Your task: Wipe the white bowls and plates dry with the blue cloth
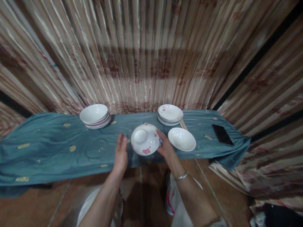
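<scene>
A white bowl (151, 143) with red characters is turned so that its underside and foot ring face me. My right hand (165, 145) grips it by the right side of the rim. To the left of the bowl, my left hand (121, 153) is held with fingers extended, apart from the bowl and holding nothing. Just right of my right hand, another white bowl (181, 139) rests on the cloth, its hollow side up.
Stacked white bowls (94, 114) stand at the back left, and a stack of flower-patterned plates (170, 113) at the back right. A black phone (222, 134) lies on the right of the blue-green tablecloth (54, 138). Patterned curtains (146, 56) hang behind.
</scene>
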Motion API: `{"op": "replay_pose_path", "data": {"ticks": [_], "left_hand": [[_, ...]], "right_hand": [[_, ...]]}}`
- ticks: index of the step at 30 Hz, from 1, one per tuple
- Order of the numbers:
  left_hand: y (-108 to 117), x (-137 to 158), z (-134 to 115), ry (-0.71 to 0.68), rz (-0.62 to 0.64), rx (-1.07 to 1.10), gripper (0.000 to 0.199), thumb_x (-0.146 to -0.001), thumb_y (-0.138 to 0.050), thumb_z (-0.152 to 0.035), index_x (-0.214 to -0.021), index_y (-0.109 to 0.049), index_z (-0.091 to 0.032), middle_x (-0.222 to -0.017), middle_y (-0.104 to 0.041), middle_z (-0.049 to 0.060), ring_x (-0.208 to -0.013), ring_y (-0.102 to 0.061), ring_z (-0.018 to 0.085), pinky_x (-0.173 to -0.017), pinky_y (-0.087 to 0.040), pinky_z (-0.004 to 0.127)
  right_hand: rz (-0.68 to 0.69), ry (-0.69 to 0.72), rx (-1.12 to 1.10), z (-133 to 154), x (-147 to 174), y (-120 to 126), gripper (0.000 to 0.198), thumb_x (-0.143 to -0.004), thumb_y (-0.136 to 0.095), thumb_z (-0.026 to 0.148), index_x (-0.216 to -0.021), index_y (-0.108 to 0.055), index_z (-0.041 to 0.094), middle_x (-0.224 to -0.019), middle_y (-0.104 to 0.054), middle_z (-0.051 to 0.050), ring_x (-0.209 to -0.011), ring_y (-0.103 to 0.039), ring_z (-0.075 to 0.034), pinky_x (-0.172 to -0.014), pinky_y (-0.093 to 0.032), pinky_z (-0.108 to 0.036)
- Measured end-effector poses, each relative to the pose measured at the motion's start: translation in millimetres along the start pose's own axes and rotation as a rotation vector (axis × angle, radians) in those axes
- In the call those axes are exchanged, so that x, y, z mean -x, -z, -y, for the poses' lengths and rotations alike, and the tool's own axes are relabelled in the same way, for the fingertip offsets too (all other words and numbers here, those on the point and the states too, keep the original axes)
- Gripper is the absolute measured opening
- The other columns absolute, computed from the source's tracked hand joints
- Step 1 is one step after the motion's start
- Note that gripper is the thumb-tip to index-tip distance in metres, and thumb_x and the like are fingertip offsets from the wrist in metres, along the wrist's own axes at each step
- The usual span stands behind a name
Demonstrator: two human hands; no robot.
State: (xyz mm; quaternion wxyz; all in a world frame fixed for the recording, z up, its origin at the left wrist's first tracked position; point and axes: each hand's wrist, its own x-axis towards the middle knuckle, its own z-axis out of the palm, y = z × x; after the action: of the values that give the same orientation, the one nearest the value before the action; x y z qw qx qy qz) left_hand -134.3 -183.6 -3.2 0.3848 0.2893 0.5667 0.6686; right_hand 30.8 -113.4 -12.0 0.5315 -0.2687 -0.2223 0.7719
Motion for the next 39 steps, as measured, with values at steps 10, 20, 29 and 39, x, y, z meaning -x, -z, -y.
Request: {"op": "replay_pose_path", "data": {"ticks": [10, 20, 29, 39], "left_hand": [[5.3, 11.6, -30.1, 0.539, 0.199, 0.516, 0.021, -0.089, -0.051, -0.019, -0.082, -0.070, -0.012, -0.068, -0.073, 0.005, -0.056, -0.064, 0.014, -0.061, -0.055, 0.024], [10.7, 12.1, -11.4, 0.189, 0.118, 0.198, 0.046, -0.053, -0.081, -0.050, -0.075, -0.072, -0.011, -0.057, -0.068, 0.003, -0.047, -0.057, 0.015, -0.048, -0.043, 0.025], [8.0, 13.2, -6.6, 0.086, 0.078, 0.124, 0.047, -0.060, -0.072, -0.059, -0.064, -0.067, -0.013, -0.052, -0.060, 0.000, -0.046, -0.047, 0.011, -0.047, -0.037, 0.023], [4.0, 15.4, -12.9, 0.090, 0.044, 0.074, 0.051, -0.057, -0.069, -0.064, -0.061, -0.065, -0.013, -0.051, -0.060, 0.002, -0.047, -0.048, 0.013, -0.048, -0.039, 0.025]], "right_hand": [[-0.025, 0.028, 0.179, -4.9, 1.2, 2.1, 0.027, -0.070, -0.074, 0.044, -0.075, -0.066, 0.018, -0.063, -0.069, 0.002, -0.072, -0.068, -0.019, -0.068, -0.054, -0.029], [0.161, 0.850, 1.240, -14.9, 19.9, -25.4, 0.039, -0.094, -0.042, 0.039, -0.124, -0.060, 0.019, -0.136, -0.055, -0.011, -0.127, -0.048, -0.024, -0.108, -0.035, -0.044], [0.364, 0.870, 1.565, -45.8, 27.4, -34.2, 0.045, -0.099, -0.031, 0.033, -0.141, -0.043, 0.025, -0.151, -0.038, -0.005, -0.144, -0.022, -0.021, -0.116, -0.024, -0.046], [0.328, 0.810, 1.327, -44.8, 16.8, -23.6, 0.043, -0.100, -0.028, 0.033, -0.139, -0.045, 0.026, -0.146, -0.045, -0.005, -0.141, -0.031, -0.018, -0.116, -0.027, -0.045]]}}
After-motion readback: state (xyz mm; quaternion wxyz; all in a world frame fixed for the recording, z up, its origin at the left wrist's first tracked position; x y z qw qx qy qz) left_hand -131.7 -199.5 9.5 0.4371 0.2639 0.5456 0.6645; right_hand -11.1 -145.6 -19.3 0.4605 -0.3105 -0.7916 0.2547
